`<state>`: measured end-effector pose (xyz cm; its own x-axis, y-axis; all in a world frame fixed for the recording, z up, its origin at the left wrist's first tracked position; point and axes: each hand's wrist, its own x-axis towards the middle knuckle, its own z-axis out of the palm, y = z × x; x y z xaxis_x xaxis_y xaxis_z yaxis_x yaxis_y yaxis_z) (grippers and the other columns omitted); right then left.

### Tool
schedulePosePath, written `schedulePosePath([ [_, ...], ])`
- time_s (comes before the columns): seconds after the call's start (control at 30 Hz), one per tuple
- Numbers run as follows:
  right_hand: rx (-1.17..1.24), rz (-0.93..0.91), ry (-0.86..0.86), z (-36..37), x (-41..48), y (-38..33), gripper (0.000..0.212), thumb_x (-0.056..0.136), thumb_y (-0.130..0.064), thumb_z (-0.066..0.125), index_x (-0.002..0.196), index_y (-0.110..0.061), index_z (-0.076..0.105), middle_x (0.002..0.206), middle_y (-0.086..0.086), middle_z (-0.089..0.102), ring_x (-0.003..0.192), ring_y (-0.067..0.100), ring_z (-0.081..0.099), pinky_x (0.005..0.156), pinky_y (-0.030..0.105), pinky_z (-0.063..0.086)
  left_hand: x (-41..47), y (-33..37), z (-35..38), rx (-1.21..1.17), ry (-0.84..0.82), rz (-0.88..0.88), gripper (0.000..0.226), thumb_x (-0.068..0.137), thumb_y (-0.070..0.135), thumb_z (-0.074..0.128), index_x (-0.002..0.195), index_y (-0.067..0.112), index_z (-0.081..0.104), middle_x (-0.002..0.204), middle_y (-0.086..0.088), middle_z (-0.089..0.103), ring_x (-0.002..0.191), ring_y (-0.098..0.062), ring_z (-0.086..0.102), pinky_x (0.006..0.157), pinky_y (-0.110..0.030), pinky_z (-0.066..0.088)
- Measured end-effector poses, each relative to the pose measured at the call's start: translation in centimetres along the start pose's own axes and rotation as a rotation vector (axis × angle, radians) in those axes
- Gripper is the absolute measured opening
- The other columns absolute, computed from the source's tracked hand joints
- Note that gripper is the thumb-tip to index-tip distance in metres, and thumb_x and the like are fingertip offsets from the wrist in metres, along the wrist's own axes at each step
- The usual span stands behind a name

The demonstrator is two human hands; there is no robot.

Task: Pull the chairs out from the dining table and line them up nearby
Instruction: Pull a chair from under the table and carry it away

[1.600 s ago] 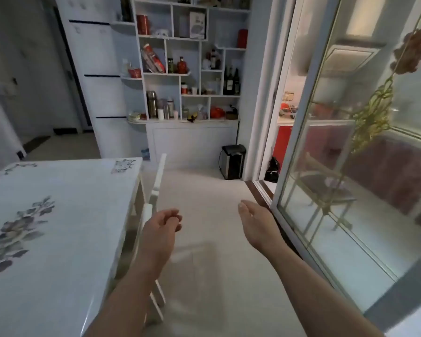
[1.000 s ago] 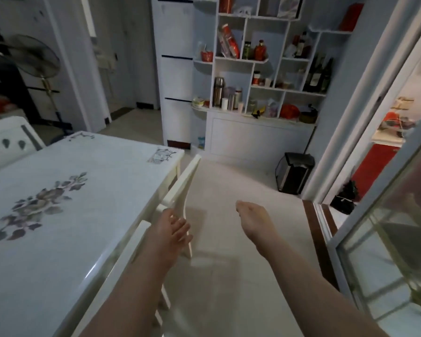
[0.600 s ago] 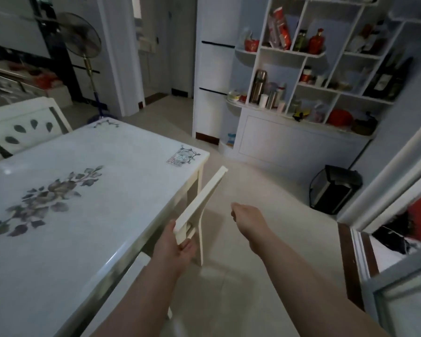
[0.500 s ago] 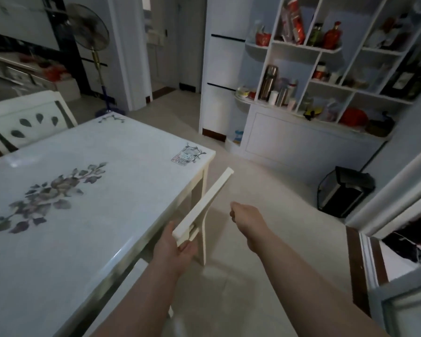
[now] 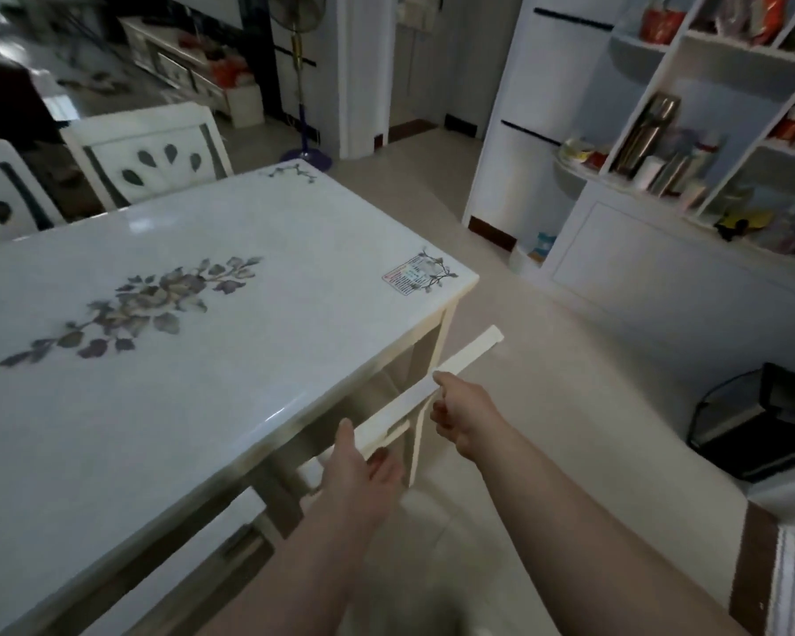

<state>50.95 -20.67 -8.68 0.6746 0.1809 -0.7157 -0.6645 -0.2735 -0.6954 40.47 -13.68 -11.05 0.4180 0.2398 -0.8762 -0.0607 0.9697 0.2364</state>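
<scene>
A white dining table (image 5: 193,360) with a flower print fills the left of the view. A white chair (image 5: 471,353) stands tucked at its near right side, only its top rail and part of its back showing. My left hand (image 5: 359,475) grips the near end of that rail. My right hand (image 5: 460,406) grips the rail further along. A second chair (image 5: 189,557) sits tucked under the table closer to me. Two more chairs (image 5: 148,153) stand at the table's far side.
A white shelf unit (image 5: 662,185) with bottles and jars lines the right wall. A black bin (image 5: 762,424) stands on the floor at right. A standing fan (image 5: 301,84) is behind the table. Pale floor lies open between the table and the shelf unit.
My left hand took hold of the chair's top rail. My right hand then moved in and closed on the same rail. The view has turned left over the table.
</scene>
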Motion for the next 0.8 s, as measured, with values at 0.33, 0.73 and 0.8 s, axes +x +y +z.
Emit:
schedulePosePath([
  [0.33,0.046,0.116,-0.197,-2.2,6.8,-2.8,0.014,0.091,-0.022,0.056,0.085,-0.010,0.054,0.077,0.008,0.049,0.068,0.019,0.049,0.097,0.039,0.047,2.8,-1.5,1.1,-0.391,0.052,0.224,0.042,0.088,0.024,0.063,0.124,0.005,0.050,0.122,-0.016,0.056,0.114,-0.030,0.056,0.107,-0.044,0.041],
  [0.73,0.059,0.222,-0.267,-2.8,11.8,-3.7,0.019,0.080,-0.026,0.064,0.090,-0.011,0.055,0.086,0.009,0.057,0.076,0.025,0.057,0.073,0.037,0.045,4.1,-1.1,0.3,-0.610,0.022,0.371,0.046,0.079,0.034,0.065,0.115,0.006,0.058,0.113,-0.017,0.060,0.108,-0.036,0.058,0.098,-0.054,0.045],
  [0.8,0.073,0.236,-0.242,-2.5,12.2,-3.6,0.022,0.080,-0.026,0.063,0.094,-0.011,0.055,0.093,0.009,0.058,0.087,0.027,0.060,0.080,0.041,0.046,4.0,-0.7,0.0,-0.612,0.042,0.349,0.048,0.081,0.033,0.064,0.120,0.005,0.056,0.118,-0.020,0.058,0.110,-0.039,0.057,0.098,-0.056,0.045],
])
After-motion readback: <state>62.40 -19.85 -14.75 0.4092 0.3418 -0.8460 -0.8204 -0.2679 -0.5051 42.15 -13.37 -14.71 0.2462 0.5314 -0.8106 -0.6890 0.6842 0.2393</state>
